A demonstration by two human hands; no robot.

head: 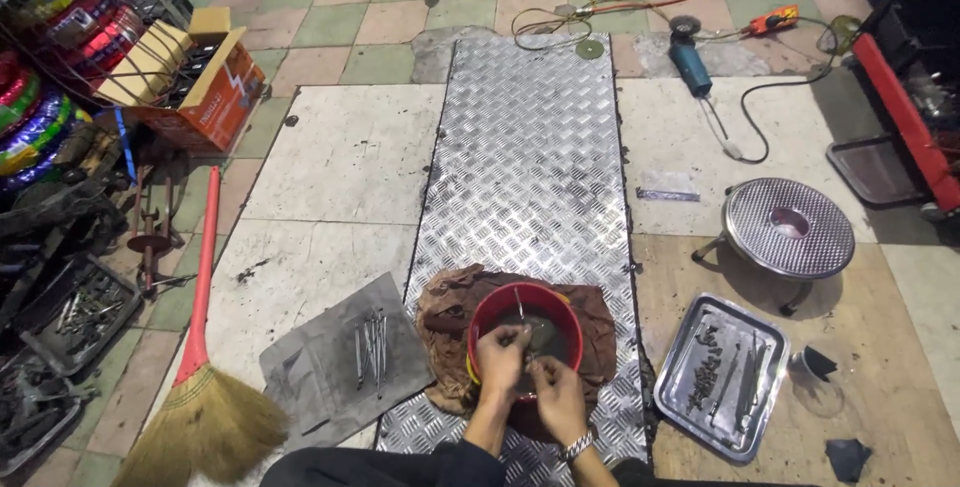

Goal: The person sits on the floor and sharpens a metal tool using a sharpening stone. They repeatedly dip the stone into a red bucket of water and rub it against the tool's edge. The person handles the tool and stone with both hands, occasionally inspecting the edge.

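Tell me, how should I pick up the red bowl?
Probably by the rim of the red bowl, with fingers on opposite sides, coming from above. It sits upright on a brown cloth, its mouth open upward, so the round rim is the easiest exposed edge.

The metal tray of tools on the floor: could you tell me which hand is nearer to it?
Right. The right hand is at the red bucket's near rim, closer to the metal tray; the left hand is farther left.

Held piece: a thin rod in the left hand point(500, 355) is showing too small to identify.
Bowl contents: hands are hiding most of the red bowl point(527, 299).
Tray point(672, 385) parts: staying too small to tell.
Broom point(200, 417): bristles are running off the bottom edge.
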